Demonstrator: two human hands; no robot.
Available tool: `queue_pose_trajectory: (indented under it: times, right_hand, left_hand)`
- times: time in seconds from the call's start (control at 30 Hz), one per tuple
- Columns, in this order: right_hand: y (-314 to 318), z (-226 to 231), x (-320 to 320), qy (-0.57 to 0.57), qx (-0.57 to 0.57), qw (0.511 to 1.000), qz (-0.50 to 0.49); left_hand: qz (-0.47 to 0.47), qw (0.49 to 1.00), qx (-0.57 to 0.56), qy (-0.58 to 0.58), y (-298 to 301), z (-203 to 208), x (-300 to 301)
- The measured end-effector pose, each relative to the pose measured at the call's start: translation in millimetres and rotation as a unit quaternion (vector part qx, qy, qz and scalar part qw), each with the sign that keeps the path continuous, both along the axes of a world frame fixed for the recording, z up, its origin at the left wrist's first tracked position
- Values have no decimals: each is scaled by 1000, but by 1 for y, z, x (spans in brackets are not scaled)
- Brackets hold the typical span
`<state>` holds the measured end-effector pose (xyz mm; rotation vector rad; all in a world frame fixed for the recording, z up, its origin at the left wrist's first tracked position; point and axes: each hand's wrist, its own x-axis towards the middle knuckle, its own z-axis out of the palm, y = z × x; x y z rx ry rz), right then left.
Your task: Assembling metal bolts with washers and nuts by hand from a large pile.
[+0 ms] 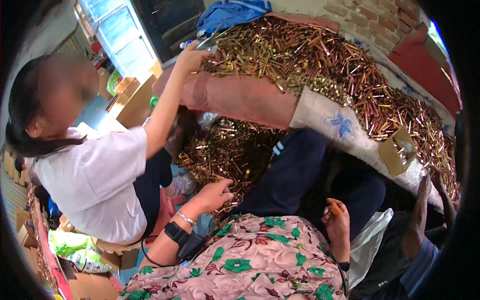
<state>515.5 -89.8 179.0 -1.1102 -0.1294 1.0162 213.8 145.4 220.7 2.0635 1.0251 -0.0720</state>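
Over the lower heap of thin copper- and brass-coloured metal pieces (pixel 220 155), my left hand (pixel 214 196) reaches out with its fingers loosely stretched and apart, at the near edge of the heap. Nothing shows clearly in it. A bangle and a black band circle that wrist. Close to my lap at the right, my right hand (pixel 338 226) is closed around a small orange-brown piece (pixel 336 209), whose kind I cannot make out. Beyond my knees, a larger heap of the same long, thin metal pieces (pixel 280 47) covers a raised surface.
A person in a light shirt (pixel 95 185) sits at the left, one hand (pixel 192 57) at the upper heap. Another person's hands (pixel 430 182) are at the far right, near an open cardboard box (pixel 397 152). Blue cloth (pixel 230 15) lies at the back; a white bag (pixel 367 245) lies beside me.
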Motion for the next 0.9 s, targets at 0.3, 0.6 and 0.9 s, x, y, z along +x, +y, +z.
queue_pose_trajectory:
  times: [0.3,0.6,0.9]
  right_hand:
    - [18,30,2,-8,-30,999,13]
    - [71,66,30,-102,-54,991,63]
    - [143,84,82,-168,-113,969,144]
  left_hand:
    - [42,975,-101,-193,36,17,49]
    - [82,950,-14,-301,105,39,173]
    - [124,907,304,-264,189,20,275]
